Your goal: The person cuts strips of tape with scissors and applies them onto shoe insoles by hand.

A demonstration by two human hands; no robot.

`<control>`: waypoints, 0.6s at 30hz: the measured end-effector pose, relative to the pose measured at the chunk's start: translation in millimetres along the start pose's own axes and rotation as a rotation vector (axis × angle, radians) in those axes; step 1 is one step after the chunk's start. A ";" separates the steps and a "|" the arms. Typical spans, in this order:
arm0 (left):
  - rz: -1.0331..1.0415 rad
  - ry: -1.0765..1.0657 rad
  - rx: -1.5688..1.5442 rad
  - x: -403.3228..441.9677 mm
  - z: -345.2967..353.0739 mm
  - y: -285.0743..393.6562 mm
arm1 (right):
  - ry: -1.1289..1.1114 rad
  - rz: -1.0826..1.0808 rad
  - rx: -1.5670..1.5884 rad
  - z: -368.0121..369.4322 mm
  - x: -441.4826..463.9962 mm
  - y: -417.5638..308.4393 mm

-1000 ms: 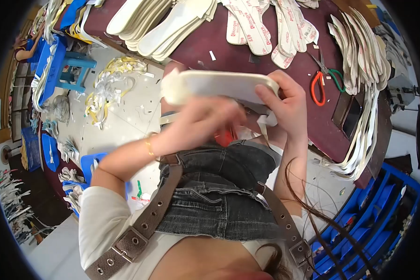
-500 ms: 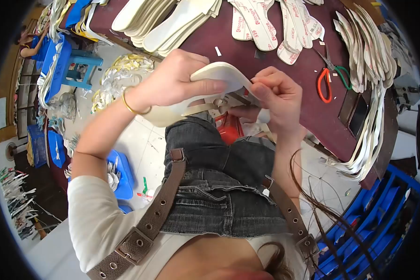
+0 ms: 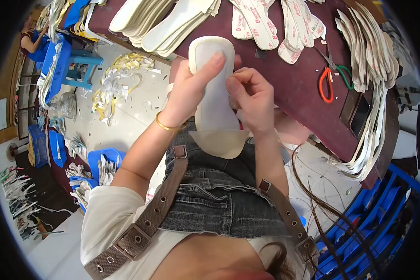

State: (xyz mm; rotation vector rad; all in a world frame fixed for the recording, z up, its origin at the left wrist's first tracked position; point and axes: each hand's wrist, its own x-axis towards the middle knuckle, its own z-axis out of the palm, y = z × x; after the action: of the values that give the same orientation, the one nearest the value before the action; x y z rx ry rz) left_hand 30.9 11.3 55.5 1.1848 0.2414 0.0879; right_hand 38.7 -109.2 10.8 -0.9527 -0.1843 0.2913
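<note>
An off-white shoe insole (image 3: 213, 109), edged in cream with a beige heel piece, is held over my lap in the head view. My left hand (image 3: 186, 91) is closed around its left side, thumb flat on the top face and the other fingers behind. At the right edge of the insole is my right hand (image 3: 254, 98), fingers curled and thumb and forefinger pinched together. Whatever is in that pinch, if anything, is too small to make out.
On the dark red table (image 3: 294, 93) lie stacked insoles (image 3: 177, 25), printed insoles (image 3: 254, 25), and scissors (image 3: 329, 77) with red and green handles. More soles (image 3: 368, 51) stand at the right. Blue bins (image 3: 105, 161) and strip scraps (image 3: 119, 77) are at the left. A person (image 3: 32, 42) is far left.
The insole has turned from tilted and bent to upright, its top face towards me. Both hands have shifted with it, my left hand to the right and my right hand to the left.
</note>
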 end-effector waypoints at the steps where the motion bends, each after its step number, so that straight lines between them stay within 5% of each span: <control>1: -0.006 0.000 0.002 2.2 -5.7 -3.8 | -0.006 0.031 -0.054 -3.8 1.7 -2.3; 4: -0.023 -0.127 0.216 12.0 -23.4 -8.4 | -0.034 0.293 -0.165 -15.0 -14.1 -3.0; 6: -0.081 -0.087 0.212 15.1 -22.5 -7.1 | -0.067 0.255 -0.327 -18.9 -19.2 10.0; 8: -0.151 -0.155 0.213 21.2 -25.6 -7.6 | -0.069 -0.093 -1.002 -14.0 -22.1 15.9; 10: -0.224 -0.237 0.227 26.3 -27.2 -9.6 | -0.116 -0.064 -0.934 -15.9 -13.1 12.9; 12: -0.182 -0.563 -0.268 31.6 -24.0 -13.5 | -0.127 0.009 -0.579 -13.5 1.8 -0.8; 13: -0.181 -0.528 -0.216 14.3 -13.6 -14.4 | 0.021 -0.026 -0.199 0.1 10.5 -12.2; 14: -0.183 -0.525 -0.212 8.7 -15.8 -14.4 | 0.021 -0.025 -0.195 -1.9 11.0 -21.4; 16: -0.111 -0.501 -0.148 7.5 -24.8 -19.2 | -0.150 0.353 -0.265 -21.8 11.4 -38.2; 18: -0.080 -0.414 -0.275 12.9 -27.6 -26.6 | -0.131 0.337 -0.217 -40.6 5.4 -33.3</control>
State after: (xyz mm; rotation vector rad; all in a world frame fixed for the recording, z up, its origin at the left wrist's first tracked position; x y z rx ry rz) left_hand 35.4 28.8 19.4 0.8942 -0.0870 -0.1884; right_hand 60.6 -157.0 15.2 -1.1816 -0.1773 0.6548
